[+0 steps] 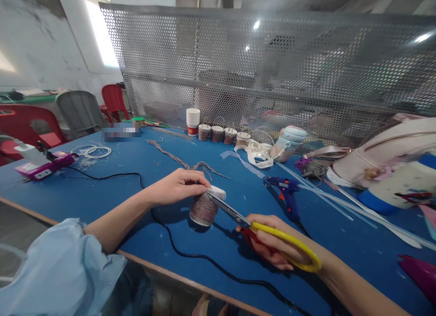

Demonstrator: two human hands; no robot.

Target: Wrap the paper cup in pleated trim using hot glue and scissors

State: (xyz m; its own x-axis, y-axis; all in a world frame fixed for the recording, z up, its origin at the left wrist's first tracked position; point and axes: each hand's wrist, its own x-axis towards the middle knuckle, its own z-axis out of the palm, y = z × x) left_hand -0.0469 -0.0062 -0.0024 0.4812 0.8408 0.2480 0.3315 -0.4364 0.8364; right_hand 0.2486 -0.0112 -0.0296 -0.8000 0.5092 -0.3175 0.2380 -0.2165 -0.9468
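Note:
My left hand point(179, 186) rests on top of a small cup wrapped in brown cord point(203, 209), its fingers closed on the white rim piece point(217, 192) at the cup's top. The cup stands on the blue table point(112, 188). My right hand point(272, 243) grips scissors with yellow and red handles point(269, 232). Their blades point left and meet the white piece at the cup's top edge.
A blue glue gun point(288, 195) lies right of the cup, its black cable point(190, 252) crossing the table front. Wrapped cups point(218, 133), a stack of paper cups point(192, 120), white ribbon point(259, 154), braided cord point(177, 159) and a pale bag point(384, 157) sit further back, before a perforated metal screen point(272, 70).

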